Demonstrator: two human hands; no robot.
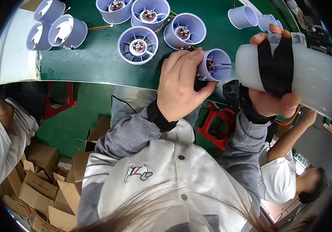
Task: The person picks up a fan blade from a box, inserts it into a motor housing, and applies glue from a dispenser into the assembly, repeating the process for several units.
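Observation:
My left hand point(180, 86) is closed around a small lavender cylindrical fan housing point(223, 66), lying on its side at the table's near edge. Its open end faces right, and a motor coil with copper windings shows inside. My right hand point(268, 103) grips a thick, whitish translucent cylinder point(313, 75) wrapped with a black band point(275, 65). The cylinder's left end is close to the housing's open end, with a small gap between them. Just beyond my left hand stand several similar housings with copper coils, among them one with thin spokes point(121, 47).
Lavender housings with white fan blades point(63, 31) stand at the far left of the green table point(84, 63); others point(243, 17) lie far right. Red stools point(218, 125) are below the table edge. Cardboard boxes point(38, 189) pile lower left. Other people sit at left and right.

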